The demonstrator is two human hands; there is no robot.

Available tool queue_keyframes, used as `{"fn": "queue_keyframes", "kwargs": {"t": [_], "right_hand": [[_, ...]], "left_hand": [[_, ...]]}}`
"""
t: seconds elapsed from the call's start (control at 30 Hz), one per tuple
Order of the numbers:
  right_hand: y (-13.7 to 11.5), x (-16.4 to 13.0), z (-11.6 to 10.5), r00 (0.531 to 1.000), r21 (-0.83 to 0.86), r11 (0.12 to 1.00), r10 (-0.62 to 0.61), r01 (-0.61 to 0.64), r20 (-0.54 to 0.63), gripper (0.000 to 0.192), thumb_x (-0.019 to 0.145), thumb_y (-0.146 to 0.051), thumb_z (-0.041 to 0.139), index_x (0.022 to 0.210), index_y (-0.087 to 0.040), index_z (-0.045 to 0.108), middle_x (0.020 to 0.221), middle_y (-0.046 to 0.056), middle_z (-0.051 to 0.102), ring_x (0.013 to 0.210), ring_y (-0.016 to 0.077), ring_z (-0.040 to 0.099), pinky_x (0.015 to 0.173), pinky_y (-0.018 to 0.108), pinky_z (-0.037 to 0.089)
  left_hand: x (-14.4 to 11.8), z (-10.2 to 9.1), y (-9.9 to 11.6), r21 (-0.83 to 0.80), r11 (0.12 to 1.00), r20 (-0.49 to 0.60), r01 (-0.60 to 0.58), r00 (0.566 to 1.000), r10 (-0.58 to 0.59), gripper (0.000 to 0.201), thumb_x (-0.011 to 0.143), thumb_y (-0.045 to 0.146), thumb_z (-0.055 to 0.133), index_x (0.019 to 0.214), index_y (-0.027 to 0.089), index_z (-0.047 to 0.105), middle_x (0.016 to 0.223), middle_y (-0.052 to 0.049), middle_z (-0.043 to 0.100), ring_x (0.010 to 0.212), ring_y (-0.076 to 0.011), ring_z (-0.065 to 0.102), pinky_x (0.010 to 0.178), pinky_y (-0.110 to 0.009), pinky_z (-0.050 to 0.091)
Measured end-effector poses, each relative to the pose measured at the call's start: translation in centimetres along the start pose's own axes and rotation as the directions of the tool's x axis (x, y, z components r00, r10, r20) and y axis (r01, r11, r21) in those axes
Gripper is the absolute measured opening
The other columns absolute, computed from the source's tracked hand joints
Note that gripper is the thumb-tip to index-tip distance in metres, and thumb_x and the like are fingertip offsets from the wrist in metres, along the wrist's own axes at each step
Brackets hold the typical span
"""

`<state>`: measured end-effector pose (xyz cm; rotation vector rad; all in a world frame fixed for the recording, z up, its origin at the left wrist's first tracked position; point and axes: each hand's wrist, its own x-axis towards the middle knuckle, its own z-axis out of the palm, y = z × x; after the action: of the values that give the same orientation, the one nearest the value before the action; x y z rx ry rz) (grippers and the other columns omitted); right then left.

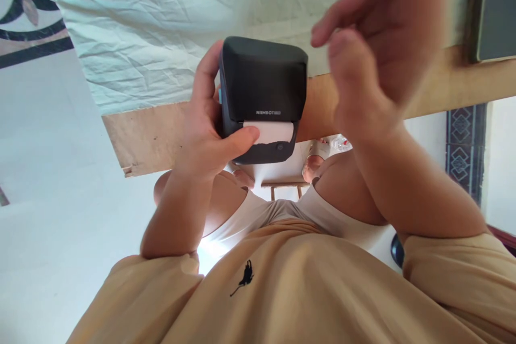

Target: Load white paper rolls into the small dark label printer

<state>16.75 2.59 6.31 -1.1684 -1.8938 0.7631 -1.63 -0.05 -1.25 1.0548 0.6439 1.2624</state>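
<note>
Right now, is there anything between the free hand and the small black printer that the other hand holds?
Nothing visible. The left hand holds the black printer, its thumb on the white paper strip. The right hand hangs blurred beside the printer's right side, apart from it, with only open air between them.

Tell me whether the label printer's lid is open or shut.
Shut. The label printer has its dark lid flush on the body, white paper showing at the slot. The left hand grips it.
</note>
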Motion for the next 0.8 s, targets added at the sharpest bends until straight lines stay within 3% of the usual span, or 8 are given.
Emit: {"fn": "queue_keyframes", "kwargs": {"t": [0.07,0.13,0.23,0.37,0.6,0.7,0.8], "right_hand": [[0.4,0.1,0.3,0.995,-0.018,0.997,-0.076,0.077,0.060,0.033,0.083,-0.038,0.045,0.102,-0.010,0.049,0.103,0.006,0.052,0.098,0.0101,0.051,0.087,0.027,0.045],[1.1,0.2,0.7,0.973,0.010,0.993,-0.117,0.118,0.196,0.049,0.081,-0.050,0.051,0.111,-0.013,0.046,0.113,0.005,0.053,0.100,0.0100,0.051,0.088,0.026,0.046],[1.8,0.2,1.1,0.945,0.024,0.991,-0.130,0.128,0.301,0.060,0.080,-0.057,0.052,0.119,-0.014,0.039,0.118,0.005,0.052,0.097,0.0079,0.052,0.087,0.024,0.046],[1.7,-0.1,1.3,0.952,-0.021,0.989,-0.134,0.145,0.276,0.057,0.081,-0.054,0.054,0.119,-0.014,0.039,0.117,0.005,0.052,0.098,0.0075,0.053,0.085,0.022,0.046],[2.0,-0.2,1.7,0.957,-0.009,0.991,-0.128,0.134,0.260,0.059,0.080,-0.050,0.056,0.126,-0.018,0.036,0.128,0.006,0.049,0.112,0.0121,0.052,0.093,0.027,0.049],[2.2,-0.3,1.9,0.961,0.012,0.990,-0.139,0.141,0.238,0.057,0.080,-0.050,0.055,0.125,-0.019,0.038,0.128,0.005,0.050,0.111,0.0122,0.052,0.091,0.027,0.050],[2.5,-0.4,2.1,0.961,0.071,0.979,-0.201,0.191,0.191,0.057,0.081,-0.050,0.055,0.125,-0.019,0.037,0.132,0.005,0.047,0.121,0.0138,0.048,0.096,0.028,0.049]], "left_hand": [[0.3,-0.3,-0.4,-0.005,1.000,0.035,-0.029,0.999,0.029,0.074,0.065,0.036,0.074,0.129,0.031,0.038,0.121,-0.004,0.054,0.103,-0.0205,0.061,0.080,-0.034,0.055],[0.4,-0.5,-0.6,-0.016,0.999,0.060,-0.043,0.997,0.044,0.074,0.063,0.048,0.074,0.127,0.032,0.039,0.119,-0.002,0.055,0.108,-0.0232,0.060,0.084,-0.038,0.056],[0.2,0.1,-0.2,-0.007,1.000,-0.026,0.006,1.000,-0.007,0.059,0.070,0.052,0.067,0.119,0.028,0.048,0.113,-0.005,0.058,0.102,-0.0219,0.062,0.078,-0.034,0.056],[-0.1,1.3,0.7,-0.010,0.991,-0.199,0.132,0.971,-0.132,0.040,0.074,0.046,0.061,0.109,0.027,0.057,0.095,-0.005,0.063,0.081,-0.0180,0.062,0.059,-0.027,0.051],[-0.1,1.3,1.4,-0.072,0.989,-0.193,0.132,0.971,-0.143,0.035,0.075,0.032,0.065,0.107,0.020,0.057,0.083,-0.003,0.063,0.066,-0.0111,0.059,0.048,-0.020,0.041],[0.0,1.5,1.2,-0.106,0.987,-0.150,0.118,0.980,-0.134,0.032,0.078,0.034,0.061,0.106,0.019,0.058,0.083,-0.005,0.065,0.073,-0.0151,0.065,0.053,-0.022,0.047],[0.3,2.0,0.7,-0.151,0.989,-0.201,0.004,0.979,-0.034,0.043,0.078,0.051,0.056,0.106,0.018,0.057,0.092,-0.007,0.065,0.098,-0.0221,0.065,0.076,-0.030,0.055]]}}
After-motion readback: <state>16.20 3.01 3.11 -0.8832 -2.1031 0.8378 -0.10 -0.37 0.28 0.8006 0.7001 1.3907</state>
